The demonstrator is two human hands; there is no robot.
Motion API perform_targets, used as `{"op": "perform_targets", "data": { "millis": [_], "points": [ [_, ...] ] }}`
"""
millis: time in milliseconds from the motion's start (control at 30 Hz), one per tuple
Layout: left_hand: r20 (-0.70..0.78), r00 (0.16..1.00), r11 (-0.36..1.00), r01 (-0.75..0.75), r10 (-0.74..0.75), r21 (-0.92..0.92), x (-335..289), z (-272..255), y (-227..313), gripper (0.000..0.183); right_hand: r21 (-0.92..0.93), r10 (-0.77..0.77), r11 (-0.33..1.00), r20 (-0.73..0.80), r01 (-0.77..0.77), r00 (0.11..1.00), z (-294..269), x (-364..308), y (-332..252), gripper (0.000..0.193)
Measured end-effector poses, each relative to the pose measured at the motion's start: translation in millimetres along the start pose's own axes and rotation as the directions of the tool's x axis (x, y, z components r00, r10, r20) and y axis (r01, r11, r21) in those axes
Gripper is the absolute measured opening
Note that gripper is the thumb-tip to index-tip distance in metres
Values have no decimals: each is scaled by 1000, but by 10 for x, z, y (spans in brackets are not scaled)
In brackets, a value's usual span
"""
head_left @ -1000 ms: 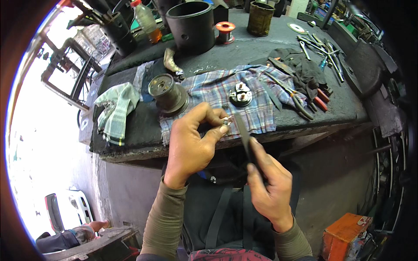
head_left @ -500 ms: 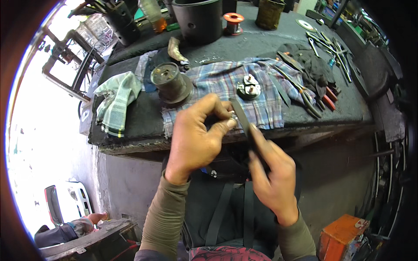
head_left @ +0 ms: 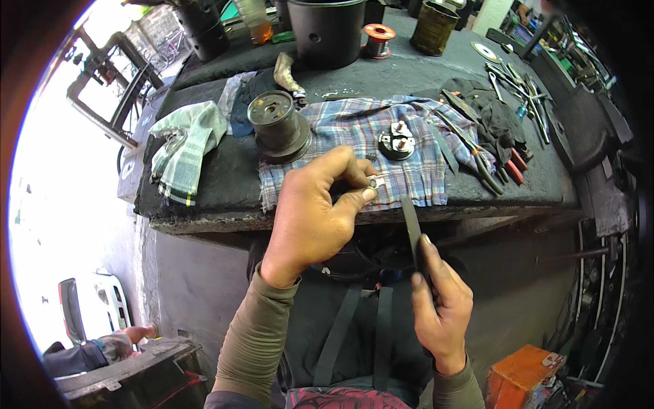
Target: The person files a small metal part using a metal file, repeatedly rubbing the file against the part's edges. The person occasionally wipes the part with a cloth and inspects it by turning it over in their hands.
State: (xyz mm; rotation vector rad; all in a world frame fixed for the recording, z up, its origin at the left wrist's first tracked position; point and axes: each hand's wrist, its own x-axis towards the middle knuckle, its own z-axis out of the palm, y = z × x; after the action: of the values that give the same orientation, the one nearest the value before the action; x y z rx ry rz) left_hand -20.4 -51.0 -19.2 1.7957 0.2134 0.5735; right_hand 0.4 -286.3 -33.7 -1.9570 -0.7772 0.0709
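Between the thumb and fingers of my left hand [head_left: 317, 204] is a small metal piece [head_left: 372, 183], mostly covered by the fingertips. My right hand [head_left: 444, 307] grips a dark flat file [head_left: 411, 228], its tip pointing up and away, apart from the metal piece. Beneath and beyond my left fingers a blue plaid cloth [head_left: 334, 121] covers part of the workbench. On it rests a round black part with two metal studs [head_left: 397, 141]. A worn flanged metal cylinder [head_left: 278, 126] stands at the cloth's left side.
Pliers [head_left: 482, 167] and several wrenches [head_left: 535, 102] lie at the right. Behind are a black bucket [head_left: 327, 34], a wire spool [head_left: 378, 41] and a rusty can [head_left: 434, 28]. A green checked rag [head_left: 187, 146] hangs near the left edge. An orange box [head_left: 521, 375] stands low right.
My right hand has drawn the file back, down and to the right, away from the metal piece. The left hand keeps its pinch nearly in place. The view has shifted slightly.
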Motion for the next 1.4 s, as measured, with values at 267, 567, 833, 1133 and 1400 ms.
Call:
{"op": "perform_targets", "data": {
  "millis": [267, 567, 833, 1133, 1400],
  "points": [
    [2, 1000, 999, -1, 1, 41, 3, -20, 6, 14, -31, -288, 957, -33, 287, 957, 359, 701, 2, 58],
    [9, 1000, 999, -20, 20, 29, 20, 10, 47, 14, 3, -142, 990, 15, 142, 990, 151, 281, -20, 60],
    [-53, 998, 999, -31, 32, 15, -20, -21, -76, 16, -46, -199, 978, 56, 202, 978, 251, 480, -13, 61],
    [10, 1000, 1000, 7, -7, 14, -12, -8, -3, 14, 144, 163, 976, 17, -163, 987, -21, -299, 121, 55],
    [70, 997, 992, -23, 14, 128, 31, -62, 105, 42, 223, 69, 972, 22, -72, 997, 150, -202, 59, 54]
  ]
}}
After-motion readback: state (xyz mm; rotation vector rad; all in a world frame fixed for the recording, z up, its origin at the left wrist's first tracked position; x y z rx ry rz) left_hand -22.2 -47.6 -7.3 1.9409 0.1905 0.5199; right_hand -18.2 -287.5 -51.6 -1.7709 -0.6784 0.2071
